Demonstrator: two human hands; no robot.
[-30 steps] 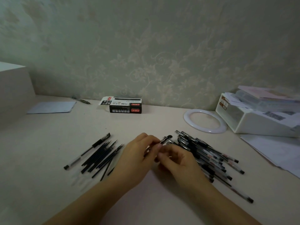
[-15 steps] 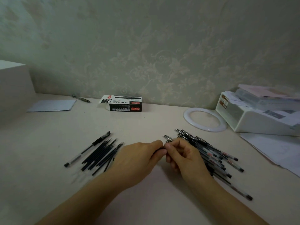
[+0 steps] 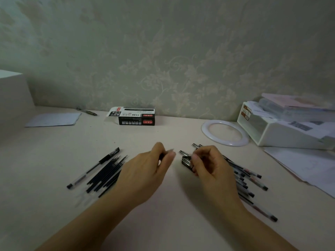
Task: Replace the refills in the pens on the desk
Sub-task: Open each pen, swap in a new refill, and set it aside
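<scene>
Pen separated into two parts, one in each hand, left of the pen pile (image 3: 243, 176).

We pinch the black pen cap (image 3: 186, 161) in our curled right hand (image 3: 211, 166), its long axis running toward the wall. Our left hand (image 3: 146, 172), fingers curled, grips a blurred dark part; its direction cannot be told. Loose refills (image 3: 105, 175) lie farther left, angled up-right.

Dim, flat, greenish light; motion-blurred left hand (image 3: 145, 171); wide-angle edge bending.
</scene>
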